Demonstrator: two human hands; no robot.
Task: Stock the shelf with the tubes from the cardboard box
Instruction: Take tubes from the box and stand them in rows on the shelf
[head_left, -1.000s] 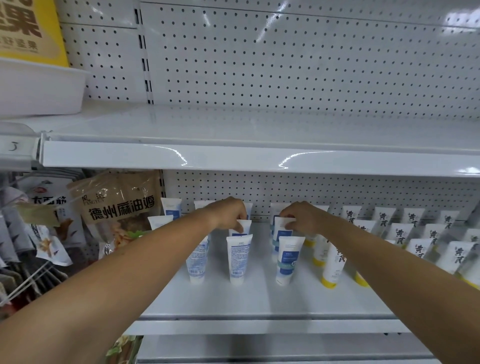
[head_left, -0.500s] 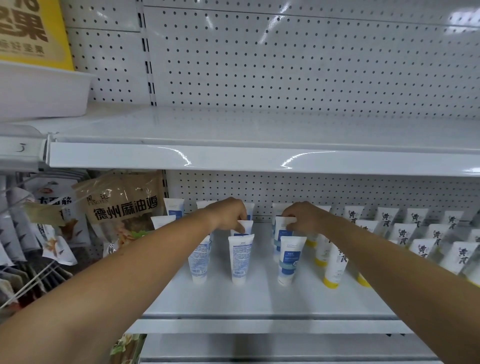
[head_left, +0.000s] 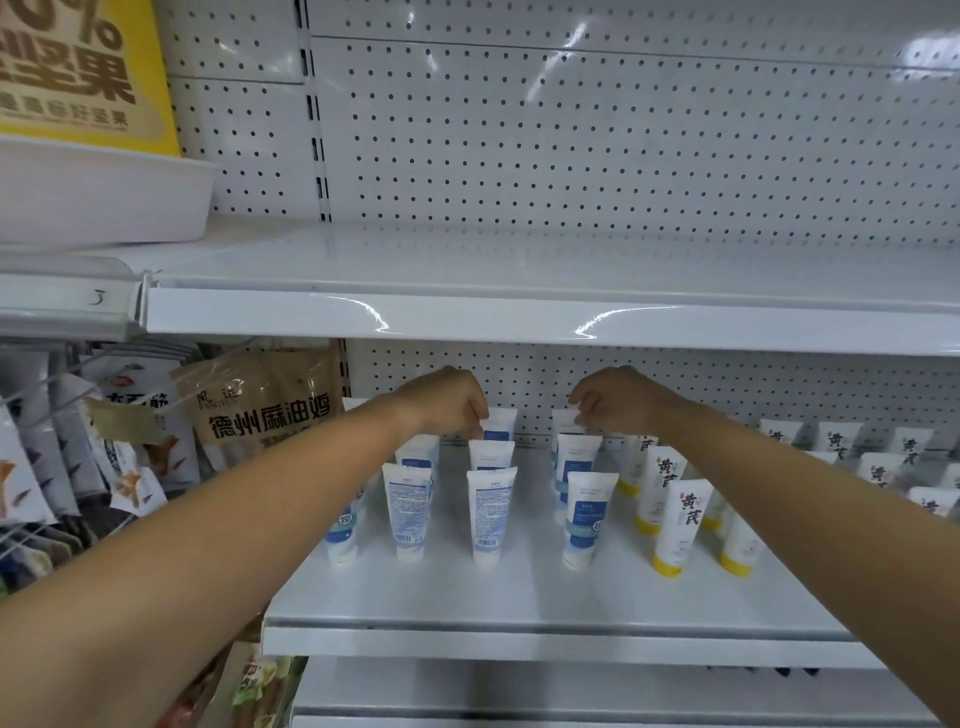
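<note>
On shelf (head_left: 519, 597) rt: 黄芪 tubes (head_left: 680, 525)

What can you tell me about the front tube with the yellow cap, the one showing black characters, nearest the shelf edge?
The yellow-capped tube looks like soft white plastic, with a flat crimped end on top and a yellow cap at the bottom. It stands cap-down on the shelf, leaning slightly, with black Chinese characters down its front. It heads a row of matching tubes, just right of the blue-labelled tubes. The right hand is farther back and does not touch it.
</note>
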